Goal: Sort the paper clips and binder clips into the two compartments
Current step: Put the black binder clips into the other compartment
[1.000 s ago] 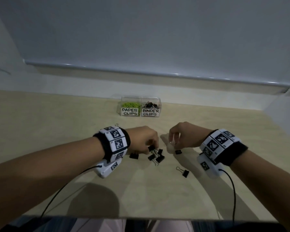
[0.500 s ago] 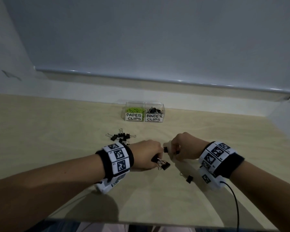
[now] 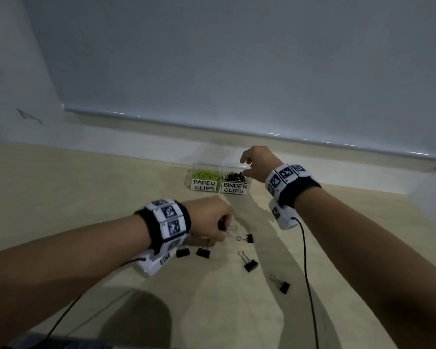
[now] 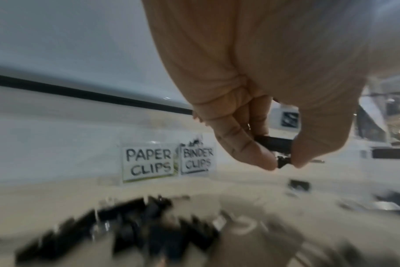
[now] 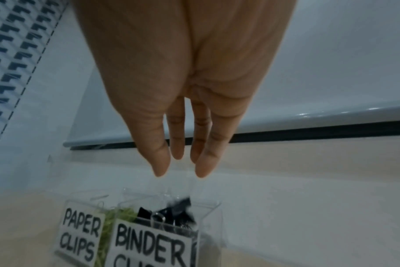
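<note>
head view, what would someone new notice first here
The clear box at the far edge of the table, its two halves labelled PAPER CLIPS, filled with green clips, and BINDER CLIPS, filled with black ones. The right hand hovers open over the binder half. Nearer, the left hand pinches a black binder clip, with loose binder clips scattered beside it.
</note>
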`<state>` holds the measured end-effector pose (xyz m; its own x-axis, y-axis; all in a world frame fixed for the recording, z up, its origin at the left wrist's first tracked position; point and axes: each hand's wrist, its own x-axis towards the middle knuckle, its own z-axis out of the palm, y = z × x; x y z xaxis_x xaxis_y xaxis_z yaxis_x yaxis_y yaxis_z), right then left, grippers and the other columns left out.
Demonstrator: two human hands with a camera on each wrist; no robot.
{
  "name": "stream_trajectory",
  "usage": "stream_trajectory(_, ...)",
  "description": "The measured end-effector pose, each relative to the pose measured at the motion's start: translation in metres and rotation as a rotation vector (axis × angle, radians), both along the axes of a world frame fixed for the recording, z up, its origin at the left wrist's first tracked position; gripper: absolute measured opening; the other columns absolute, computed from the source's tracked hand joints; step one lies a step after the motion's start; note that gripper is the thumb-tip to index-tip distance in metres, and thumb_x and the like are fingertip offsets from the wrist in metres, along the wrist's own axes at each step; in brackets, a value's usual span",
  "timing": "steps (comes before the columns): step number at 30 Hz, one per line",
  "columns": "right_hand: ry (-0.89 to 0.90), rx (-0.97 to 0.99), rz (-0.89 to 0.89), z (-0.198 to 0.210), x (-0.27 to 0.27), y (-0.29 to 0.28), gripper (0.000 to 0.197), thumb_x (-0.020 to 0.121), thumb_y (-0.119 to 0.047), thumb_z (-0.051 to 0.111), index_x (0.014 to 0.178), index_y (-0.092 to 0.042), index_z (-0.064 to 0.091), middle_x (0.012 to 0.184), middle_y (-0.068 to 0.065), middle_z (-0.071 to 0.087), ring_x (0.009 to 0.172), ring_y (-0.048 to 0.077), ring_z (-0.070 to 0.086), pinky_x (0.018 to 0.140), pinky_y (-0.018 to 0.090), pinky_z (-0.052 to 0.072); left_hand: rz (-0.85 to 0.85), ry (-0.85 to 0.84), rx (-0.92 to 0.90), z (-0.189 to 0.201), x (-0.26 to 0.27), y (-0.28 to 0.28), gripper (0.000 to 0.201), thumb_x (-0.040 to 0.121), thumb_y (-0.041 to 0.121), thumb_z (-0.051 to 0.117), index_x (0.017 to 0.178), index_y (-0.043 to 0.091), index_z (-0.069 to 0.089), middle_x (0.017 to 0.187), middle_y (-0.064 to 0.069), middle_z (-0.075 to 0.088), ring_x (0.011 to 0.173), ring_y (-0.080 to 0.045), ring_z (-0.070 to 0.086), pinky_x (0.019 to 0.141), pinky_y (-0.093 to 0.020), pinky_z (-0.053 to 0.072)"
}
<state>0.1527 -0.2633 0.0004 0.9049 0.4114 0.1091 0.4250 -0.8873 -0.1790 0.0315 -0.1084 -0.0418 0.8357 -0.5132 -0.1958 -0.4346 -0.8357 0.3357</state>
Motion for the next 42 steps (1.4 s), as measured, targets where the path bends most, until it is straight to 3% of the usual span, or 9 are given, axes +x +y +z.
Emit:
stream_trajectory(3,0.006,-0.024,0.019,-0.005,-0.007,-0.006,0.023,0.083,-0.005,0.061,0.101,-0.015,0.070,0.104,0.003,0.067,0.085,0.014,0.058,0.080,0.022,0.047,0.099,-0.104,-0.090,0.023,0.032,0.007,0.014,0.081,0.018,0.069,0.093,0.012,0.066,0.088,0.000,0.066,0.077,-0.014,0.062,0.062,-0.019,0.048)
stream_trajectory(7,0.170,-0.097,0.109,-0.015,-0.039,-0.018,0.029,0.080,0.002,0.055,0.088,-0.017,0.075,0.094,0.003,0.073,0.084,0.016,0.065,0.080,0.024,0.050,0.225,-0.245,-0.094,0.043,0.081,-0.001,0.018,0.076,0.018,0.070,0.089,0.006,0.068,0.090,-0.007,0.068,0.081,-0.023,0.066,0.075,-0.037,0.057)
stream_trajectory(13,0.418,-0.278,0.276,-0.037,-0.082,-0.021,0.020,0.072,-0.008,0.069,0.091,-0.015,0.072,0.097,0.002,0.070,0.080,0.016,0.059,0.070,0.027,0.049,0.259,-0.337,0.075,0.028,0.117,-0.025,0.031,0.083,0.027,0.067,0.101,0.002,0.066,0.103,-0.014,0.066,0.091,-0.029,0.063,0.081,-0.041,0.054)
stream_trajectory(16,0.383,-0.292,0.332,-0.048,-0.090,-0.022,0.016,0.076,-0.012,0.070,0.092,-0.011,0.071,0.099,0.006,0.068,0.086,0.022,0.059,0.076,0.031,0.050,0.212,-0.378,0.094,0.019,0.100,-0.030,0.028,0.084,0.027,0.065,0.104,0.008,0.063,0.109,-0.008,0.056,0.099,-0.027,0.056,0.084,-0.041,0.051)
stream_trajectory(21,0.355,-0.243,0.269,-0.052,-0.088,-0.041,0.012,0.076,-0.017,0.070,0.088,-0.014,0.070,0.092,0.005,0.071,0.087,0.022,0.064,0.079,0.035,0.055,0.064,-0.204,-0.017,0.011,0.022,-0.042,0.013,0.087,0.017,0.056,0.082,0.014,0.067,0.080,0.002,0.065,0.073,-0.014,0.061,0.070,-0.028,0.052)
stream_trajectory(26,0.432,-0.191,0.219,-0.034,-0.099,-0.073,0.012,0.073,-0.018,0.070,0.080,-0.023,0.063,0.079,-0.006,0.062,0.076,0.016,0.059,0.073,0.033,0.052,-0.136,0.038,-0.015,-0.001,-0.029,-0.053,0.015,0.083,0.023,0.066,0.097,0.020,0.070,0.096,0.006,0.067,0.083,-0.012,0.063,0.074,-0.029,0.053)
stream_trajectory(29,0.501,-0.168,0.224,-0.025,-0.116,-0.084,0.019,0.071,-0.015,0.071,0.070,-0.031,0.060,0.069,-0.013,0.060,0.068,0.008,0.059,0.069,0.029,0.052,-0.245,0.065,0.059,-0.013,-0.028,-0.058,0.031,0.084,0.019,0.069,0.115,0.019,0.065,0.114,0.002,0.064,0.099,-0.016,0.062,0.081,-0.028,0.048)
stream_trajectory(32,0.570,-0.161,0.261,-0.026,-0.138,-0.086,0.024,0.073,-0.014,0.070,0.068,-0.035,0.061,0.066,-0.016,0.060,0.062,-0.001,0.057,0.065,0.020,0.049,-0.260,0.039,0.062,-0.022,-0.019,-0.055,0.025,0.084,0.018,0.068,0.110,0.018,0.065,0.110,0.000,0.064,0.099,-0.019,0.061,0.079,-0.027,0.046)
stream_trajectory(42,0.623,-0.144,0.314,-0.050,-0.158,-0.089,0.010,0.078,-0.014,0.067,0.081,-0.020,0.075,0.084,-0.004,0.073,0.077,0.006,0.066,0.075,0.028,0.057,-0.084,-0.154,-0.047,-0.016,0.022,-0.030,0.024,0.088,0.026,0.064,0.110,0.017,0.064,0.105,0.001,0.061,0.086,-0.011,0.054,0.077,-0.025,0.046)
